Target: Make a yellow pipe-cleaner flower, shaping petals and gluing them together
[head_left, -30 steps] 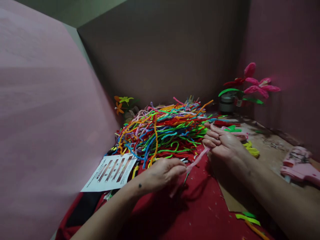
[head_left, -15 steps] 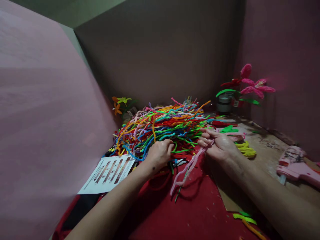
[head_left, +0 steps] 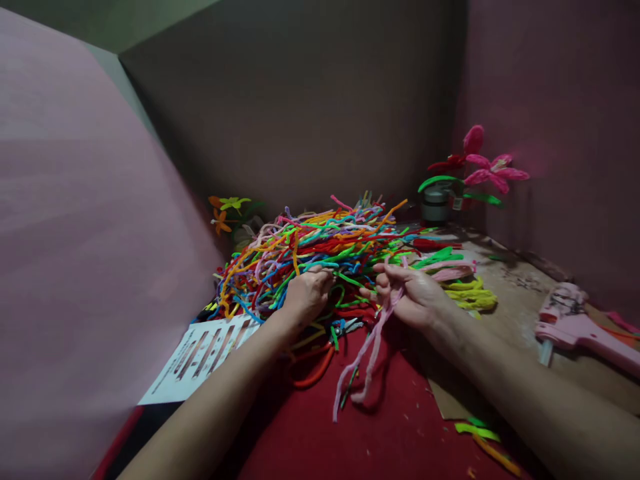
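Note:
My right hand [head_left: 415, 293] is closed on pink pipe cleaners [head_left: 373, 347], whose ends hang down over the red cloth. My left hand [head_left: 309, 292] rests at the front edge of a big heap of mixed-colour pipe cleaners [head_left: 320, 240]. Its fingers are curled in at the heap, and what they pinch is hidden. Between the hands, loose green and red strands stick out of the heap. An orange-red loop [head_left: 315, 380], perhaps a scissors handle, lies on the cloth below my left hand.
A printed sheet [head_left: 175, 380] lies at the left. On a brown board [head_left: 520, 313] at the right are yellow pipe cleaners [head_left: 473, 293] and a pink glue gun [head_left: 575, 333]. Pink pipe-cleaner flowers [head_left: 495, 173] stand behind, orange and yellow ones [head_left: 223, 217] at back left.
The view has swung slightly right. The pink pipe cleaners in my right hand hang lower, with their ends further apart. More of the orange-red loop shows below my left hand.

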A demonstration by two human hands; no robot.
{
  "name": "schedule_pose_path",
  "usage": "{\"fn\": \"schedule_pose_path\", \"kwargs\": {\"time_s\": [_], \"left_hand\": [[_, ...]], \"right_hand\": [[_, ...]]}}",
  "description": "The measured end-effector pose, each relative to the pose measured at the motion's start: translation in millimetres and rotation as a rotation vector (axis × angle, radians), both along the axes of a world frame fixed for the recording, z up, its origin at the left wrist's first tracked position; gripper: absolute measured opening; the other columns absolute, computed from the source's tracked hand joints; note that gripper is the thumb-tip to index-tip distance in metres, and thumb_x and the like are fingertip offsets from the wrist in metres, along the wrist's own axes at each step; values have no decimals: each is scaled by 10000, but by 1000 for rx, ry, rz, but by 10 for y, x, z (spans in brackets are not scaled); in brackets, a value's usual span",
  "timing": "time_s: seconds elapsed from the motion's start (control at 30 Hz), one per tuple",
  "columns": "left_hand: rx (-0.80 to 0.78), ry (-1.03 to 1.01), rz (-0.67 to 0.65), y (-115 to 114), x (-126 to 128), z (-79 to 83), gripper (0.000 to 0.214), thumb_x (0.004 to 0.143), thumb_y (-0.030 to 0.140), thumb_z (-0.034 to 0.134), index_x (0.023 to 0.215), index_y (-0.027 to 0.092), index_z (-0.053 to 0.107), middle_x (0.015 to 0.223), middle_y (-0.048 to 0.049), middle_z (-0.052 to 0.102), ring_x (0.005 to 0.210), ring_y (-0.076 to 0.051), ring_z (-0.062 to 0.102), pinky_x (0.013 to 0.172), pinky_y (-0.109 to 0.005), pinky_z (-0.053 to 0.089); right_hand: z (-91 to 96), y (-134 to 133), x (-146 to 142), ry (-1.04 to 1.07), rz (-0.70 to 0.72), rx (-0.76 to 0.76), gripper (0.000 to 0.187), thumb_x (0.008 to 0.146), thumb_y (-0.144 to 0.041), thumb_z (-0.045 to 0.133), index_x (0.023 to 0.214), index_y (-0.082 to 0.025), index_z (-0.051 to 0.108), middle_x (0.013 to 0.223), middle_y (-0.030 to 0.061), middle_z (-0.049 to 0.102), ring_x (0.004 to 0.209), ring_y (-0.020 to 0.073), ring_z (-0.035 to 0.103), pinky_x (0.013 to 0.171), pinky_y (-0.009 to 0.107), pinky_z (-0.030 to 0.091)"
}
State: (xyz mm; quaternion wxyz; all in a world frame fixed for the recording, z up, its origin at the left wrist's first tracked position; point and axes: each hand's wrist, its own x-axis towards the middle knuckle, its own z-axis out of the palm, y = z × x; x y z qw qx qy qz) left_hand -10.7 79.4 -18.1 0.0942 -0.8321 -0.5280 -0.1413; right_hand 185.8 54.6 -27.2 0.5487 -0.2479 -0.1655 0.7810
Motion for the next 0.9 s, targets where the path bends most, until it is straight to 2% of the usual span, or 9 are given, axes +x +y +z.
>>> {"fn": "schedule_pose_path", "kwargs": {"time_s": [0.07, 0.13, 0.23, 0.37, 0.47, 0.6, 0.7, 0.83, 0.9], "left_hand": [[-12, -19, -116, -35, -17, 41, 234, 837, 294, 413, 779, 190, 613, 779, -47, 609, 691, -147, 550, 635, -250, 404], [-58, -63, -227, -68, -25, 94, 195, 823, 260, 434, 738, 180, 590, 720, -38, 577, 692, -145, 526, 639, -248, 402], [-163, -153, -341, -121, -26, 178, 144, 802, 227, 461, 739, 178, 581, 792, -43, 577, 761, -143, 521, 696, -249, 409], [-273, -232, -421, -180, -42, 250, 127, 794, 225, 481, 773, 178, 597, 941, -64, 566, 854, -144, 523, 776, -248, 400], [-315, -275, -437, -216, -88, 297, 154, 798, 250, 482, 746, 172, 604, 877, -52, 572, 822, -140, 522, 765, -241, 396], [-457, -334, -419, -265, -172, 390, 189, 790, 290, 495, 738, 162, 625, 766, -35, 590, 735, -133, 528, 709, -232, 400], [-460, -524, -405, -257, -189, 448, 163, 758, 282, 538, 716, 154, 629, 777, -40, 584, 733, -138, 531, 706, -242, 405], [-380, -817, -357, -141, -114, 502, 108, 706, 251, 600, 704, 146, 623, 782, -35, 575, 773, -144, 525, 754, -261, 405], [-401, -929, -333, -57, -59, 531, 112, 679, 252, 628, 705, 143, 626, 838, -35, 586, 811, -142, 531, 782, -260, 402]], "right_hand": [[-19, -22, -39, 3, 74, 11, 229, 837, -117, 377, 708, -110, 566, 442, 0, 523, 380, 99, 488, 666, 383, 508], [-29, -36, -69, 4, 87, 19, 235, 831, -108, 385, 691, -102, 573, 448, 15, 542, 398, 108, 518, 728, 396, 501], [-19, -41, -81, 1, 36, 48, 244, 825, -89, 391, 670, -102, 579, 442, 21, 550, 409, 111, 534, 759, 386, 499], [-2, -28, -60, 20, -37, 96, 266, 823, -51, 376, 663, -110, 580, 444, 12, 553, 422, 94, 531, 729, 355, 516], [-21, -5, -46, 15, -46, 117, 257, 825, -58, 386, 667, -111, 581, 450, 18, 562, 432, 106, 549, 687, 342, 525], [-42, 22, -35, 42, -78, 99, 246, 826, -67, 398, 661, -113, 575, 462, 23, 581, 441, 114, 577, 653, 315, 525], [-31, 16, -32, 34, -74, 69, 247, 826, -61, 383, 672, -113, 568, 502, 47, 620, 491, 132, 615, 638, 304, 520], [-12, -16, -27, -5, -7, 104, 206, 830, -92, 379, 725, -121, 554, 567, 85, 661, 588, 200, 654, 627, 369, 510], [-4, -31, -21, -10, 18, 104, 178, 829, -107, 389, 748, -129, 546, 582, 79, 668, 590, 208, 656, 623, 385, 507]]}}
